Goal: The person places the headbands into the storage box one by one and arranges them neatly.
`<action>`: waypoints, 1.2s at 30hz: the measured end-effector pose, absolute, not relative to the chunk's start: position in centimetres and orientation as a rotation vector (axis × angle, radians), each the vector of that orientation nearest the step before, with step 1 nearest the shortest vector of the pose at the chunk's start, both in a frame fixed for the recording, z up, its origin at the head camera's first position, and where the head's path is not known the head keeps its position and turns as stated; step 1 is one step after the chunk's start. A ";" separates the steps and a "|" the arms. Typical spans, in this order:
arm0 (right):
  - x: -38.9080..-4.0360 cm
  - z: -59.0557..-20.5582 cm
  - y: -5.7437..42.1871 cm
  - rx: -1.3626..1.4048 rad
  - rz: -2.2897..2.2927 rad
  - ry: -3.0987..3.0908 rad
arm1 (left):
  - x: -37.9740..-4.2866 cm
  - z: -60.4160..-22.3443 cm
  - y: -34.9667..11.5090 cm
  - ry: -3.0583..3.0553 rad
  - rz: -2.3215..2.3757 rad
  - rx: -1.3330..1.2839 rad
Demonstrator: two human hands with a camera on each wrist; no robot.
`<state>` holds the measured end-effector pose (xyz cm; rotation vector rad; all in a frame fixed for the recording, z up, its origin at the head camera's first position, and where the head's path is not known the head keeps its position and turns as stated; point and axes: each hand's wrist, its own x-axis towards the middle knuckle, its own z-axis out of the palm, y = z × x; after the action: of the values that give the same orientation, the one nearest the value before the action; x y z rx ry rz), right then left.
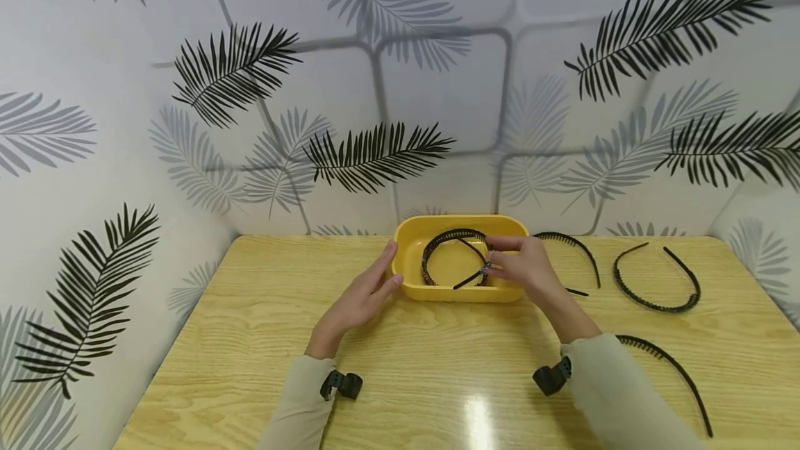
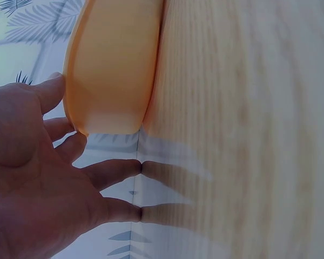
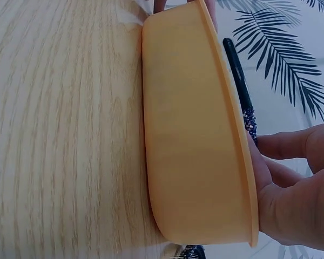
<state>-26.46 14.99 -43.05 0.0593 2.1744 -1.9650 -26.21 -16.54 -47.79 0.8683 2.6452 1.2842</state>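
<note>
A yellow rectangular box [image 1: 462, 294] stands near the back of the table. My left hand [image 1: 359, 301] touches its left end from outside with thumb and fingers spread; in the left wrist view the thumb and two fingers meet the rim [image 2: 70, 70]. Over the box's right half, my right hand [image 1: 528, 266] pinches a thin black headband [image 1: 469, 280]. A purplish beaded part [image 3: 250, 123] of it shows beside the fingers in the right wrist view. Inside the box lie black toothed headbands [image 1: 426, 262], overlapping; their number is unclear.
Right of the box a black headband [image 1: 590, 259] lies partly behind my right hand. Another headband [image 1: 656, 307] rests farther right, and one more [image 1: 681, 367] is partly covered by my right sleeve. A leaf-patterned wall [image 1: 450, 103] rises behind the wood-grain table [image 1: 400, 380].
</note>
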 end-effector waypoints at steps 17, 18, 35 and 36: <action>-27.4 -43.3 14.4 0.131 -2.006 2.130 | -26.2 -47.7 -16.6 2.639 1.271 0.857; -27.5 -43.4 14.3 0.134 -2.008 2.133 | -26.2 -47.7 -16.6 2.640 1.271 0.859; -28.1 -43.7 13.7 0.055 -1.783 2.318 | -26.1 -47.7 -16.6 2.643 1.281 0.852; -28.1 -43.7 13.8 0.039 -1.768 2.332 | -26.1 -47.7 -16.6 2.645 1.282 0.854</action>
<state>-28.13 13.81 -43.74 0.0394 2.3318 -1.7675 -26.12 -16.65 -47.74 0.8537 2.6445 1.2822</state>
